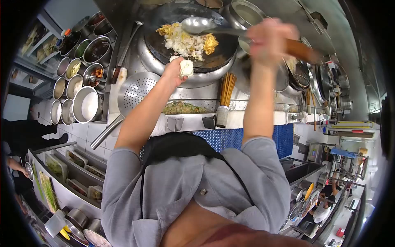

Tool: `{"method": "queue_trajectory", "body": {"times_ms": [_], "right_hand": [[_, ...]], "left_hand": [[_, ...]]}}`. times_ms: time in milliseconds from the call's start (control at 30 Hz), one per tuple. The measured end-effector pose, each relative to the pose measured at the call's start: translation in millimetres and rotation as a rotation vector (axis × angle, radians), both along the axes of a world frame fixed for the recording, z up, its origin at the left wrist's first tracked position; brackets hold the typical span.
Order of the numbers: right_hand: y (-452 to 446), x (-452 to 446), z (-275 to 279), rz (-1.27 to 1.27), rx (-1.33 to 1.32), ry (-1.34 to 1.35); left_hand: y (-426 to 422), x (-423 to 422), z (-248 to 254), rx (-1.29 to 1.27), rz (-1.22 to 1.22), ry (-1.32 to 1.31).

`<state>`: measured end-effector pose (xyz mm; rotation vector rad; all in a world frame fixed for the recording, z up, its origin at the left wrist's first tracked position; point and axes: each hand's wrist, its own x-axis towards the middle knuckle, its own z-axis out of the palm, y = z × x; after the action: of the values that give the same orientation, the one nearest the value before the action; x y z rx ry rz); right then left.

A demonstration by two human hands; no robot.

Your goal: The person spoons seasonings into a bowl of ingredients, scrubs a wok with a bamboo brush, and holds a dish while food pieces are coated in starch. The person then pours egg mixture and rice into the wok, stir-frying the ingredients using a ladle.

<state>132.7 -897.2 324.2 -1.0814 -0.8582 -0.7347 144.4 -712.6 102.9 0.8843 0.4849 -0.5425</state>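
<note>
A dark wok [222, 57] holds white rice [181, 41] with yellow cooked egg [210, 44] on two sides of it. My left hand [172, 73] is closed on a bunched white cloth [186, 68] at the near rim of the wok. In my right hand [271, 39], blurred by motion, is a ladle [198, 25] with a wooden handle. The ladle's bowl is over the far side of the rice; whether it touches the rice I cannot tell.
A perforated strainer [138, 92] lies left of the wok. Several metal containers [87, 103] of ingredients stand further left. A bamboo brush [227, 92] stands upright at the stove's front edge. Other people are at the left edge and lower right.
</note>
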Motion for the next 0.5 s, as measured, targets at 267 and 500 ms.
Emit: {"method": "queue_trajectory", "body": {"times_ms": [267,500], "right_hand": [[47,57,10,-0.105,0.03,0.283],[102,125,-7,-0.491,0.276,0.579]], "left_hand": [[-4,1,-4,0.036,0.009,-0.014],[-5,-4,-1,0.045,0.016,-0.022]]}}
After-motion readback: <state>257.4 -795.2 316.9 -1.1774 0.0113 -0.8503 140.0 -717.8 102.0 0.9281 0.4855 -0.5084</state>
